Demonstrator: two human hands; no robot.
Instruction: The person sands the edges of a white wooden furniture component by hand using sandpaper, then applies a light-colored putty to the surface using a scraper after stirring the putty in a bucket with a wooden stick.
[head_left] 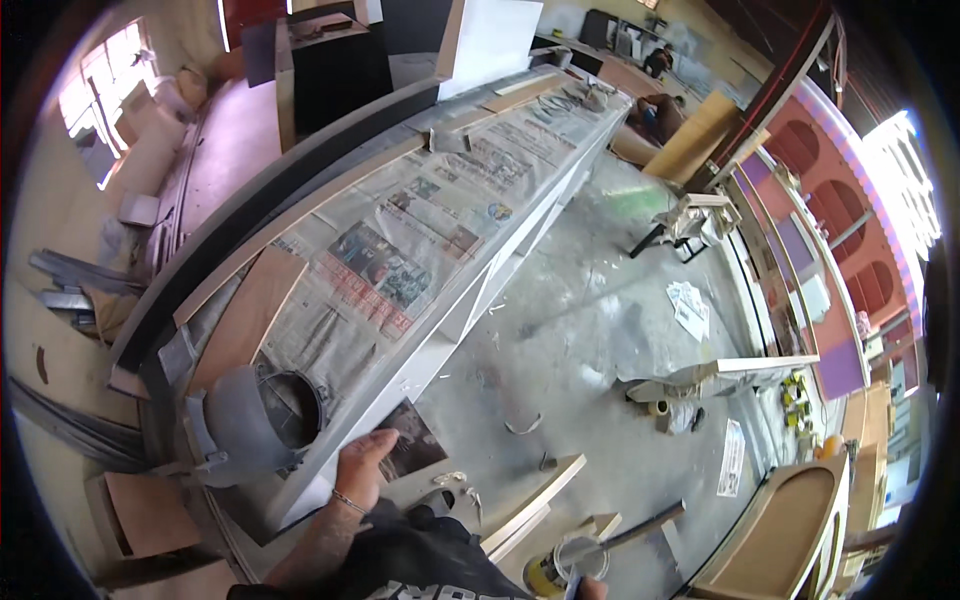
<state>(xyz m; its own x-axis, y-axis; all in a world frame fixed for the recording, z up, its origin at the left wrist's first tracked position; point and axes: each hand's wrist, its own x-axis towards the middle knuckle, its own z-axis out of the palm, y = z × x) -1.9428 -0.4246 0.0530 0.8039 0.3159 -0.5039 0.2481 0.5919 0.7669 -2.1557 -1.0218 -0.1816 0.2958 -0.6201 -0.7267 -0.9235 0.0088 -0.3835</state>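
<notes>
My left hand (pixel 364 462), a bracelet at its wrist, is at the near front edge of the long newspaper-covered bench (pixel 350 428). Its fingers are bent together and partly hidden; what they grip, if anything, does not show. Just beyond the thumb is a dark, stained square sheet (pixel 418 446). On the bench to the left sits a grey, open-topped round container (pixel 240 425). Only a fingertip or two of my right hand (pixel 592 588) show at the bottom edge, closed beside a small bluish object. Next to that hand stands a yellow-labelled tin (pixel 545 575).
A wooden strip (pixel 262 305) lies along the bench by a curved black panel (pixel 240 205). Wood offcuts (pixel 535 500) and a long stick (pixel 650 522) are close by me. A low stand (pixel 695 220) and papers (pixel 688 308) occupy the floor. People crouch far off (pixel 658 118).
</notes>
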